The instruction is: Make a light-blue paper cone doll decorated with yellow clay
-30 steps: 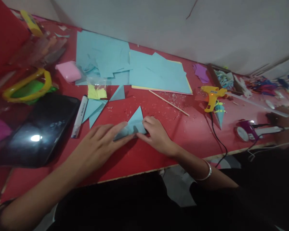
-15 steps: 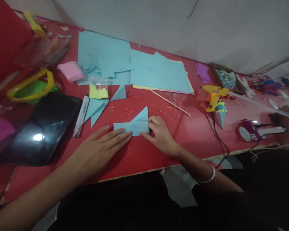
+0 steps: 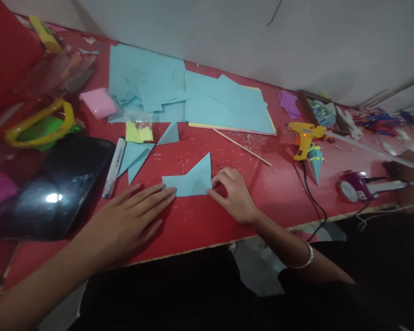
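Note:
A piece of light blue paper [image 3: 193, 182], with a pointed flap rising at its right end, lies on the red tabletop in front of me. My left hand [image 3: 134, 211] is open and flat, its fingertips resting on the paper's left end. At the lower right corner, my right hand [image 3: 232, 193] pinches the paper's edge between thumb and forefinger. Beyond my left hand lie folded blue paper triangles [image 3: 136, 158], partly under a small clear bag of yellow pieces [image 3: 139, 132]. A white marker [image 3: 114, 168] is beside them.
Blue sheets [image 3: 227, 103] are spread along the wall, with a thin wooden stick [image 3: 243, 147] before them. To the right are a yellow glue gun [image 3: 305, 138] with its cord and a purple device [image 3: 355, 186]. A shiny black object [image 3: 58, 184] lies left.
My left hand has slid left, uncovering more of the paper. My right fingers have moved down from its right edge to the lower corner. The crease line across the paper no longer shows.

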